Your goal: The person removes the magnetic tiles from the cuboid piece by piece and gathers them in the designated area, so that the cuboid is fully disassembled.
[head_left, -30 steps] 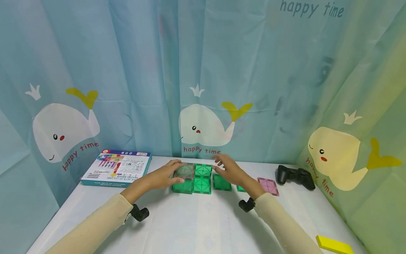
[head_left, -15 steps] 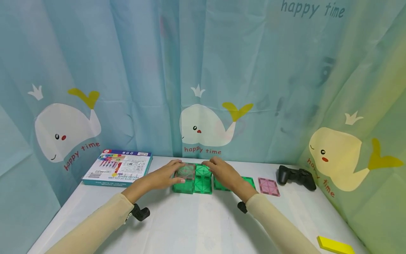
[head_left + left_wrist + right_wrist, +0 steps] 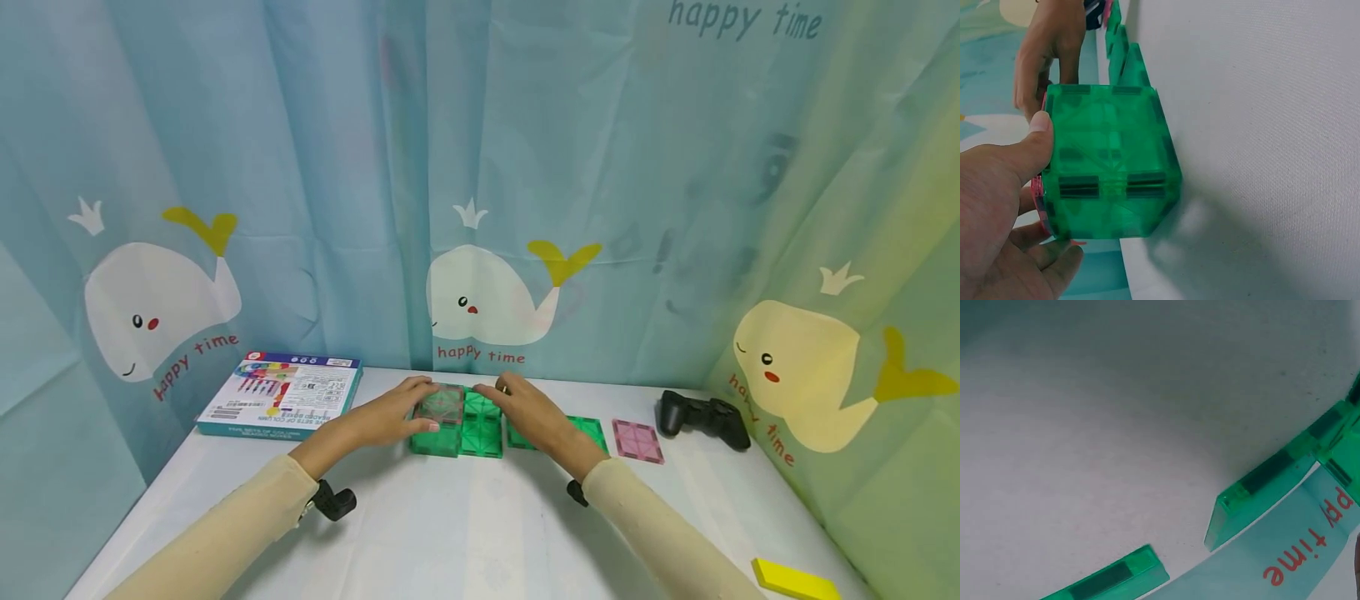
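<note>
In the head view, a small block of green magnetic tiles (image 3: 436, 441) with a pink magnetic tile (image 3: 441, 403) on top stands near the back of the table. My left hand (image 3: 386, 414) grips its left side. The left wrist view shows the thumb on the block's edge and fingers behind. Adjoining it on the right are green magnetic tiles (image 3: 480, 435). My right hand (image 3: 534, 414) holds their upper right edge with curled thumb and fingers; its far fingertips are hidden. The right wrist view catches only the edges of green tiles (image 3: 1266, 481).
Right of the block lie more green magnetic tiles (image 3: 587, 431), then a loose pink magnetic tile (image 3: 638, 441) and a black game controller (image 3: 702, 419). A boxed bead set (image 3: 281, 396) lies at back left. A yellow block (image 3: 795, 578) sits at front right. Curtains surround the table.
My right hand has moved left from above the loose green tiles to the tiles beside the block, uncovering a green tile behind it. My left hand stays on the block.
</note>
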A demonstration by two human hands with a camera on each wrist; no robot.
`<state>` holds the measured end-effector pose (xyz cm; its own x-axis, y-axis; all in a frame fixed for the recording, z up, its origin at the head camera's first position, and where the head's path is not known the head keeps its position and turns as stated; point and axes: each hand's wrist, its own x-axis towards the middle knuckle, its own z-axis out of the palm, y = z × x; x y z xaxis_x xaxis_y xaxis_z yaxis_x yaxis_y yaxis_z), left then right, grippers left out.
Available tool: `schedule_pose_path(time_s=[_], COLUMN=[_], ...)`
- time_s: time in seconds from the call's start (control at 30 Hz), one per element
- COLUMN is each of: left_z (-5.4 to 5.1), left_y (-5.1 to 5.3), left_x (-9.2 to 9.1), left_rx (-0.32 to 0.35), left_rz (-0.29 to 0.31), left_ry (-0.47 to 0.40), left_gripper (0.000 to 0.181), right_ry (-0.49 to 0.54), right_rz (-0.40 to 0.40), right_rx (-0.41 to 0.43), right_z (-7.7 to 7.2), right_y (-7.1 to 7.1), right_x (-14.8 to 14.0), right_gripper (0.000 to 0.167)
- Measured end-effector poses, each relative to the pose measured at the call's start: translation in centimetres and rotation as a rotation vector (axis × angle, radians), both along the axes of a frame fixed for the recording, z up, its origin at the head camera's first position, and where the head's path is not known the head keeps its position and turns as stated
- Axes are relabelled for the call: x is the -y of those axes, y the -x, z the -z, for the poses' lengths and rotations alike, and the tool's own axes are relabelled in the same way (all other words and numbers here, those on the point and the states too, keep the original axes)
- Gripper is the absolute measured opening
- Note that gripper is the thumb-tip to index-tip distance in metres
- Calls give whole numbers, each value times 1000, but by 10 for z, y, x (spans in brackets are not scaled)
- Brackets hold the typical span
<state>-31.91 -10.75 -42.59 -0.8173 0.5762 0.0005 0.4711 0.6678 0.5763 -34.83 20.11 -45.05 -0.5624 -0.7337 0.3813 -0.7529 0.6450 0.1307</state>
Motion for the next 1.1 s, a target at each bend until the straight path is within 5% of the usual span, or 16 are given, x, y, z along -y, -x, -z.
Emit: schedule_pose_path(time_s=[0.3, 0.47, 0.77, 1.1], left_z=[1, 1, 0, -1], left_y=[1, 1, -1, -2], left_x=[0, -1, -1, -2], left_rx=[-7, 7, -4, -10], left_rz=[4, 1, -5, 1], left_ry=[-5, -4, 5, -8], left_gripper=[75, 75, 73, 74], right_ry=[-4, 130, 406, 480], right_rz=[4, 20, 43, 98], right_rx=[-63, -11, 194, 511], right_z=[1, -10, -45, -59], right_y=[-4, -5, -19, -48], right_x=[-3, -9, -35, -75], right_gripper=[65, 62, 47, 34])
